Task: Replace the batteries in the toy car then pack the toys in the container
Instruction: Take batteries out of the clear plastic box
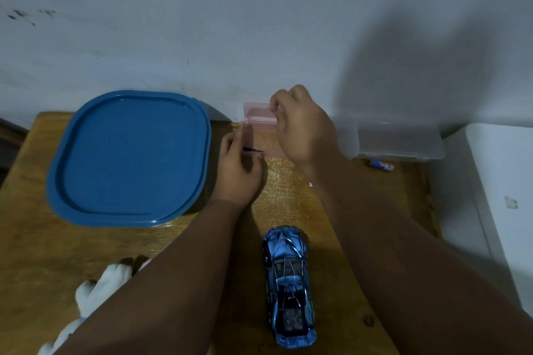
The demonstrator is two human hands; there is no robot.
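Blue toy car nearest, both hands farther back on a small pink case.

Blue chrome toy car [288, 285] stands on its wheels on the wooden counter [43, 239], between the two forearms; a white plush toy [98, 291] lies at the near left, partly hidden under the left arm. Farther back, the left hand [238, 170] holds the left and front edges of a translucent pink case [259, 112], thumb on the front rim, while the right hand [300, 127] has its fingers curled, pinching the raised lid. Left of the case sits a blue-lidded container [129, 155], lid on. At the far right a clear plastic box [401, 138] stands against the wall, with a battery [381, 164] lying just before it.
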